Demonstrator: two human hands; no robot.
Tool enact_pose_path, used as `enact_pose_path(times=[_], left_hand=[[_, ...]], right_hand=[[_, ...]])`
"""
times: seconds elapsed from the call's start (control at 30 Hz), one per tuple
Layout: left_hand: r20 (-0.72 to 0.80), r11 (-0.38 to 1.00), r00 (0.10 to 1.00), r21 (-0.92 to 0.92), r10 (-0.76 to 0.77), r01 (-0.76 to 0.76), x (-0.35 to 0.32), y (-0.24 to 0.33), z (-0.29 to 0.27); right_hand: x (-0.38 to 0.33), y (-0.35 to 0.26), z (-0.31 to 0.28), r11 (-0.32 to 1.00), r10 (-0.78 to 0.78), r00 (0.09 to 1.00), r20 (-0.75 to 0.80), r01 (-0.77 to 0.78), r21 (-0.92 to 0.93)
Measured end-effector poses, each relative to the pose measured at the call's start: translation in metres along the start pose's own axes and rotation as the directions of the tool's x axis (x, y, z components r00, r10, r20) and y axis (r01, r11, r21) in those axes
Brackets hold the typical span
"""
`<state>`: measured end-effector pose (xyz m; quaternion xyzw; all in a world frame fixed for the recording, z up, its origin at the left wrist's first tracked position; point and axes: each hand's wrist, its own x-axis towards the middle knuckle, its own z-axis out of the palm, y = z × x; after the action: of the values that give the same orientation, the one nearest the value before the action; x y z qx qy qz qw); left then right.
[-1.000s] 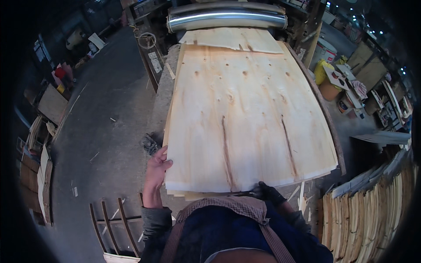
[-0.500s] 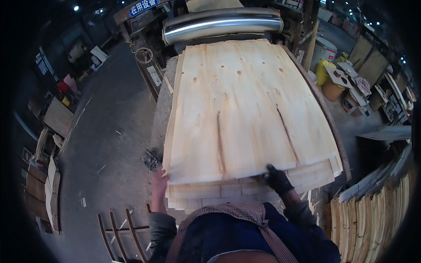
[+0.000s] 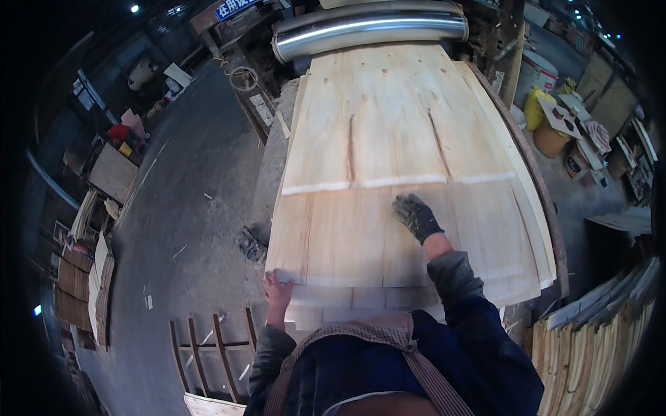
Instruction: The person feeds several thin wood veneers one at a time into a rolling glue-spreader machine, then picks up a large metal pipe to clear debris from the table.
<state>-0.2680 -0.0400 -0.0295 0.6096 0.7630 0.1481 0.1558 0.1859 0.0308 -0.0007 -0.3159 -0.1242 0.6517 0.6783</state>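
The upper veneer sheet (image 3: 388, 145) is lying on the stack in front of the person, and its far end is reaching the metal roller (image 3: 374, 29). Its near edge is crossing the lower veneer sheet (image 3: 340, 236), which is showing between that edge and the person. 2 dark streaks are running lengthwise in the upper sheet.

The right hand (image 3: 417, 216), in a dark glove, is extending over the lower sheet, just short of the upper sheet's near edge. Its fingers are extending forward and are not closing on anything; contact with the wood cannot be determined. The left hand (image 3: 279, 290), bare, is touching the lower sheet's near left corner; whether it is gripping cannot be determined.

A handwheel (image 3: 243, 79) is standing left of the roller. A dark object (image 3: 251, 244) is lying beyond the left hand, beside the stack. A barred frame (image 3: 220, 347) is sitting at the lower left. Upright veneer pieces (image 3: 590, 340) are standing at the lower right.
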Motion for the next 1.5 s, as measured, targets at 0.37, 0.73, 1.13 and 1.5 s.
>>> enact_pose_path(times=[0.37, 0.73, 1.13, 1.5], left_hand=[[-0.148, 0.878, 0.988, -0.477, -0.032, -0.043, 0.057, -0.005, -0.045], [0.105, 0.394, 0.992, -0.917, 0.073, 0.068, 0.034, 0.065, -0.172], [0.068, 0.736, 0.998, -0.676, -0.002, 0.047, 0.019, 0.008, -0.089], [0.261, 0.997, 0.965, 0.073, 0.0, -0.02, -0.03, 0.025, -0.009]], right_hand=[[-0.162, 0.044, -0.005, 0.907, 0.393, 0.918, -0.056, -0.397, -0.139], [-0.215, 0.044, 0.006, 0.828, 0.556, 0.815, -0.165, -0.56, 0.026], [-0.195, 0.018, 0.006, 0.965, 0.261, 0.956, -0.133, -0.26, 0.026], [-0.022, -0.011, 0.024, 0.987, 0.075, 0.994, -0.078, -0.063, 0.15]])
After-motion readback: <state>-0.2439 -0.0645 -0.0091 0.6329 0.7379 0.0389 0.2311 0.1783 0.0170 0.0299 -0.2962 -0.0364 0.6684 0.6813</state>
